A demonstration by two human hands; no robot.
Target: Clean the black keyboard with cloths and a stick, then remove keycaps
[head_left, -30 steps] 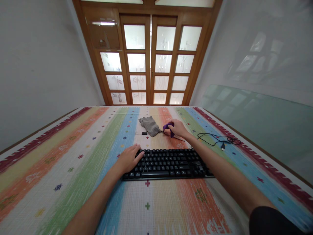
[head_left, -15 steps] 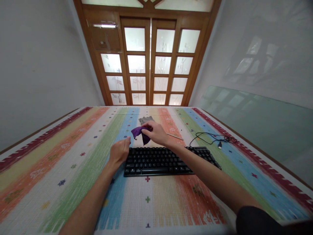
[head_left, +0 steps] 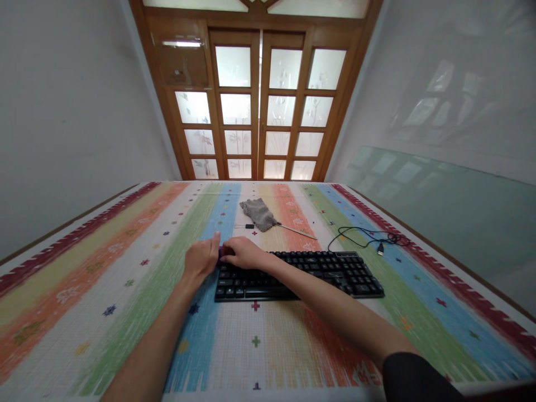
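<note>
A black keyboard (head_left: 326, 273) lies flat before me, its back left part covered by my hands. My right hand (head_left: 245, 252) is closed over that corner, fingers pinched on a purple cloth (head_left: 221, 253), of which only a small bit shows between the two hands. Right beside it, at the keyboard's left end, my left hand (head_left: 200, 259) is closed with the thumb pointing up; what its fingers grip is hidden.
Behind the keyboard lies a grey cloth (head_left: 259, 214) with a thin stick (head_left: 298, 230) at its edge. A small black piece (head_left: 250, 226) sits next to it. The coiled USB cable (head_left: 368, 234) rests at the right on the striped tablecloth (head_left: 159, 268).
My right hand has come down and left with the purple cloth, from above the table to beside my left hand. The grey cloth and small black piece are now uncovered.
</note>
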